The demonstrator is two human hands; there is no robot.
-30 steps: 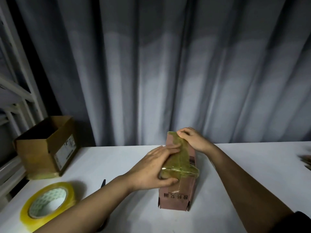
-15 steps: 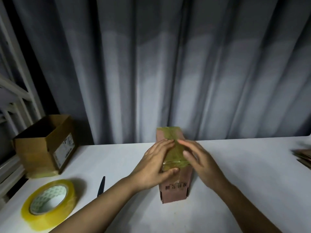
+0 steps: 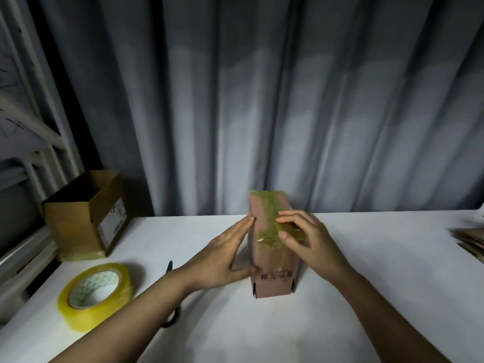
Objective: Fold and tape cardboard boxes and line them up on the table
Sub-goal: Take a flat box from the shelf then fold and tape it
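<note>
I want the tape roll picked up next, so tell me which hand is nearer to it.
Left. The left hand rests against the box, just right of the tape roll; the right hand lies beyond the box.

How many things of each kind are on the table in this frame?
Cardboard boxes: 2, the taped box between the left hand and right hand, and the open box at far left
Tape rolls: 1, the yellow roll
Scissors: 1, the scissors, partly hidden by the left forearm
Flat cardboard stacks: 1, the stack at the right edge
Total: 5

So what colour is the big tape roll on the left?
Translucent yellow tape roll, white-green core; head view.
</note>
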